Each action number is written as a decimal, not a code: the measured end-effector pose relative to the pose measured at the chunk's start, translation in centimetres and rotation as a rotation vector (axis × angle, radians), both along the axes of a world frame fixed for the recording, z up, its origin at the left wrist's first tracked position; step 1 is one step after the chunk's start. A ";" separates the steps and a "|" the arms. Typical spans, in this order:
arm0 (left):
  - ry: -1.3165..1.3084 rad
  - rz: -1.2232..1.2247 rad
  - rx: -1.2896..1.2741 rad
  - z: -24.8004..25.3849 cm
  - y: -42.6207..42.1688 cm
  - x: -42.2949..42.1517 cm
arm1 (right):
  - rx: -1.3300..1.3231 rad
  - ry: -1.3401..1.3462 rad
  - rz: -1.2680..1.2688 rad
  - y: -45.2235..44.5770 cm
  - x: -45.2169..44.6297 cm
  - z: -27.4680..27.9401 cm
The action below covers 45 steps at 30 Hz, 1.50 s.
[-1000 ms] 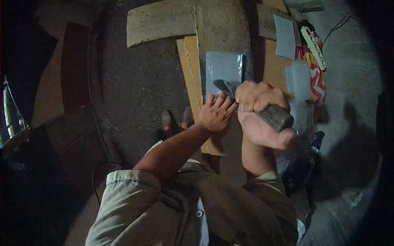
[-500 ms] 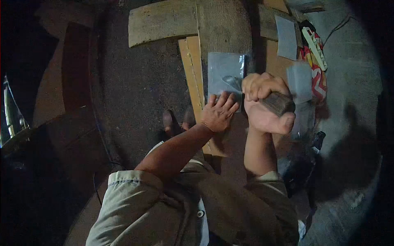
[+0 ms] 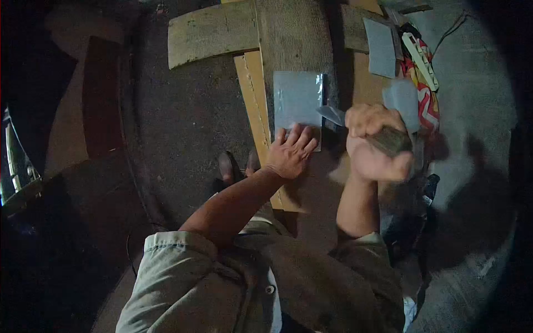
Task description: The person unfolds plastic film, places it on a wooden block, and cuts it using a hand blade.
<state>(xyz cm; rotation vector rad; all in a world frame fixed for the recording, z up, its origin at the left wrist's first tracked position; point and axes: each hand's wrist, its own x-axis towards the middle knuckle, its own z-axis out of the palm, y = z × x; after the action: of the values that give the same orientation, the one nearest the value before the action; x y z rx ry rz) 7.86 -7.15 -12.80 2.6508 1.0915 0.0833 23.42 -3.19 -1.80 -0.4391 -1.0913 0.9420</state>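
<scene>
In the head view, the left hand (image 3: 290,153) is open, with fingers spread, and it presses the lower part of the clear plastic packet (image 3: 297,100) on the brown board (image 3: 294,39). The right hand (image 3: 377,141) is closed around the dark handle (image 3: 392,141) of a tool, and the grey blade (image 3: 332,115) is at the right edge of this packet.

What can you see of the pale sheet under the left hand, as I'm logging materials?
The pale sheet is upright-rectangular in view, bluish-grey and glossy, perhaps clear plastic; whether it is one layer or several can't be told. It lies flat on a brownish board, with bright glints near its upper right edge. The fingers of the left hand rest on its lower part. A dark blade reaches its right edge; contact is unclear.
</scene>
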 end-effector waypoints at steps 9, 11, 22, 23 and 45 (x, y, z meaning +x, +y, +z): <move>-0.073 -0.056 0.073 -0.7 -0.6 -0.6 | -0.018 0.128 -0.079 -1.9 -2.1 0.6; -0.110 -0.063 0.046 -0.7 -0.6 -0.7 | -0.082 0.103 -0.032 -2.2 -3.2 0.3; -0.227 -0.012 0.102 -1.1 -0.5 -0.7 | -0.199 0.116 0.037 -1.3 -5.3 0.1; -0.244 -0.013 0.151 -1.0 -0.5 -0.6 | -0.211 0.154 0.024 -1.3 -5.1 0.4; -0.107 -0.054 0.032 -0.9 -1.3 -0.7 | -0.074 0.007 -0.111 -2.0 -0.2 -0.7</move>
<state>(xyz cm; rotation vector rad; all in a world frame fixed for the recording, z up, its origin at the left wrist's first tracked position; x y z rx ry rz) 7.14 -8.46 -13.69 2.6681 0.9926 0.2303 23.21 -5.14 -2.52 -0.5509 -1.0175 0.8869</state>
